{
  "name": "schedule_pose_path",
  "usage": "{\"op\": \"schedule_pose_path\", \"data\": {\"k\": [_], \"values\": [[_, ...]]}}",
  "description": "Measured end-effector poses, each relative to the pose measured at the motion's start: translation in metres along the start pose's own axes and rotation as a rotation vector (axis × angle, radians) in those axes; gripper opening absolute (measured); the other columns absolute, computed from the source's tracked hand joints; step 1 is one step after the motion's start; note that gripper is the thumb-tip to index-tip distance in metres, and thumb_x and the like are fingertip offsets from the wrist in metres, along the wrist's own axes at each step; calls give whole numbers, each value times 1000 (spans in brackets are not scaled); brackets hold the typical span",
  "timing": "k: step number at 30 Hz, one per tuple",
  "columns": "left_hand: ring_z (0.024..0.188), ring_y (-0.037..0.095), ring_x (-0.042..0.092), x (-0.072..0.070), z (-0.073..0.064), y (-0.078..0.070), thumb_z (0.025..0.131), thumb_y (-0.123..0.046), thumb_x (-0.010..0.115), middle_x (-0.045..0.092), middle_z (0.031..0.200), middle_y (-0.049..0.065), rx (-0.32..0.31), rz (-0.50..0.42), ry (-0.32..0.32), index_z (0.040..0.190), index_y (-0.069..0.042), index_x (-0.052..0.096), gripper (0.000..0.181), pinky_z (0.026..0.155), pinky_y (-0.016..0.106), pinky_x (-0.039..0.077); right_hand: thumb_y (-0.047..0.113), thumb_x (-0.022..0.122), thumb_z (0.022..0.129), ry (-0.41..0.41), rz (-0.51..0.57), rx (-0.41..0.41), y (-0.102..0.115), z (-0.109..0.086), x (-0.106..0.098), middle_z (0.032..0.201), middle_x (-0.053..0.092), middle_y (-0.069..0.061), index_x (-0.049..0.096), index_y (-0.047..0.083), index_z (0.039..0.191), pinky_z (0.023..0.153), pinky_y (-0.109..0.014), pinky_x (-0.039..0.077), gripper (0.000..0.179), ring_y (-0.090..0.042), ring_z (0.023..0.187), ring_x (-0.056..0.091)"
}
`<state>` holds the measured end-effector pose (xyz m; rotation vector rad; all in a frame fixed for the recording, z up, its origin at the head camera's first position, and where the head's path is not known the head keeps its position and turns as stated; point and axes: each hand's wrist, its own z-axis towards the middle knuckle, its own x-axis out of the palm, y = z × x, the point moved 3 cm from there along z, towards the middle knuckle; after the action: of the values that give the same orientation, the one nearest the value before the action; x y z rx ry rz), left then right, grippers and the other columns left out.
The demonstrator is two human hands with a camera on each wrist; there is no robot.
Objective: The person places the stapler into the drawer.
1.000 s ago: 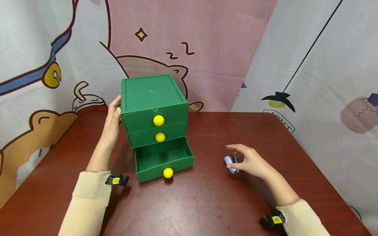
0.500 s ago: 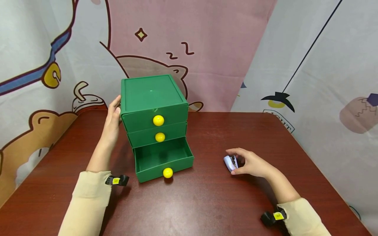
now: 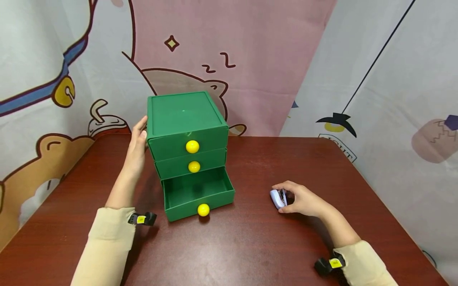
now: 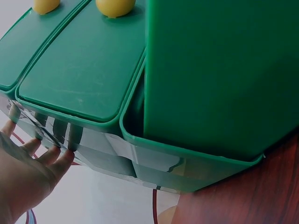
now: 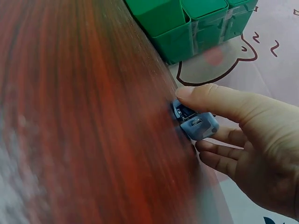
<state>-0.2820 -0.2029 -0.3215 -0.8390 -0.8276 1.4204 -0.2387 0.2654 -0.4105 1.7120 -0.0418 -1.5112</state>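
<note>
A green drawer cabinet with yellow round knobs stands on the table; its bottom drawer is pulled out and looks bare inside. My left hand rests against the cabinet's left side, and in the left wrist view its straight fingertips touch the wall. To the right of the cabinet, a small light-blue stapler sits at the table surface. My right hand pinches it, thumb at its near end and fingers at its far end. The right wrist view has the stapler between thumb and fingers.
The reddish-brown wooden table spreads around the cabinet and ends at a curtain printed with cartoon figures. Black wrist straps with cameras sit on both sleeves.
My right hand has come down and closed its thumb and fingers about the stapler, which has shifted slightly left. The left hand and the cabinet have stayed put.
</note>
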Motion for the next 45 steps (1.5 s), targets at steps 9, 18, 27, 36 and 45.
{"op": "schedule_pose_path", "data": {"k": [9,18,27,36,45], "values": [[120,20,39,2,-1,2,101,-33,31,27,148,8,-9,16,8,153,-17,23,55,97,37,25,23,84,75,-100,8,-75,15,5,-2,115,55,2,58,10,129,75,-35,46,62,-18,94,50],[123,21,37,2,2,-1,101,-35,32,25,150,7,-4,9,2,153,-18,23,55,99,38,24,16,84,74,-164,17,-147,47,19,-6,115,56,2,59,8,128,73,-41,48,60,-16,91,52],[126,21,34,2,1,1,101,-34,32,24,150,8,-9,3,-4,153,-15,22,56,99,39,24,15,85,73,-186,55,-179,79,40,4,115,57,3,60,11,128,73,-33,47,61,-16,92,51],[125,20,33,1,0,-2,101,-34,31,23,151,7,-15,32,-2,153,-16,22,55,98,37,25,19,86,72,-220,76,-208,111,63,18,116,60,1,61,12,128,78,-40,49,62,-16,92,53],[126,21,32,1,1,-1,101,-33,31,22,151,8,-10,24,-1,153,-16,21,56,97,37,25,23,85,73,-234,102,-128,135,91,37,113,61,-4,61,6,126,75,-34,51,61,-22,91,56]]}}
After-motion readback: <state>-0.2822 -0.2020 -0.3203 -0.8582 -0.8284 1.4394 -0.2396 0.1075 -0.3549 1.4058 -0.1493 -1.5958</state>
